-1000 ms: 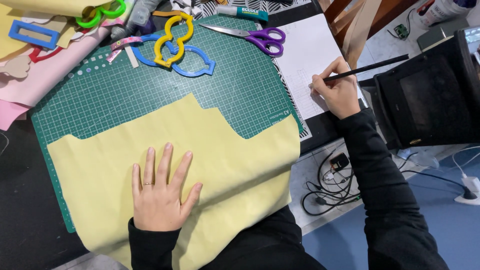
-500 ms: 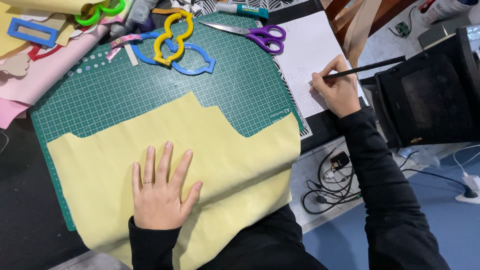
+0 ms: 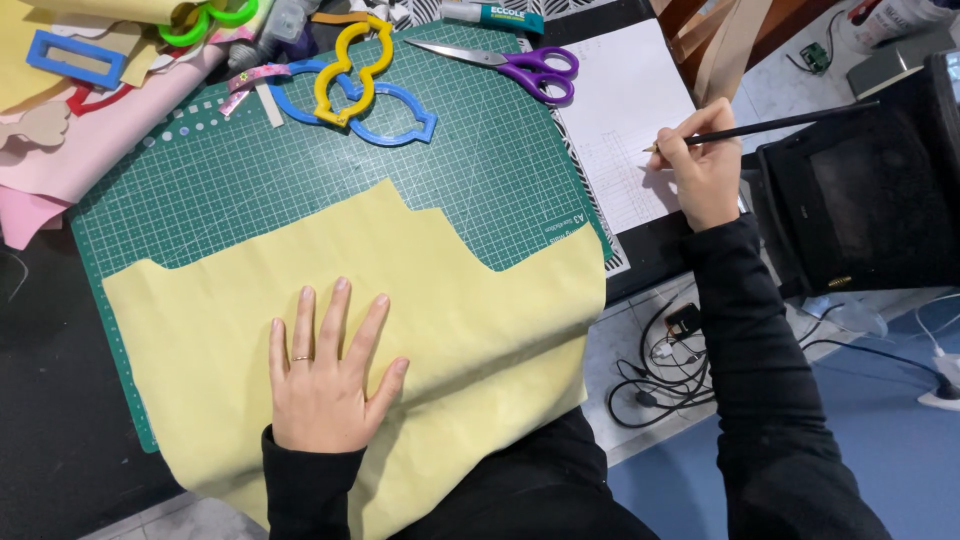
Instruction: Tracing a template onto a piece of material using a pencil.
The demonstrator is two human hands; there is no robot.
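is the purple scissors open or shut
Shut: the purple scissors lie flat on the green cutting mat, blades together in a single point.

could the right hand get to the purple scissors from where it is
Probably yes: the right hand, holding a pencil over the white paper, is close to the scissors, with nothing between.

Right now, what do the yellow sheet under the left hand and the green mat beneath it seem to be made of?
Yellow sheet: probably matte paper or thin craft foam; it drapes softly over the table edge with faint creases. Green mat: looks like a rubbery plastic cutting mat, matte, with a printed white grid and fine score marks.
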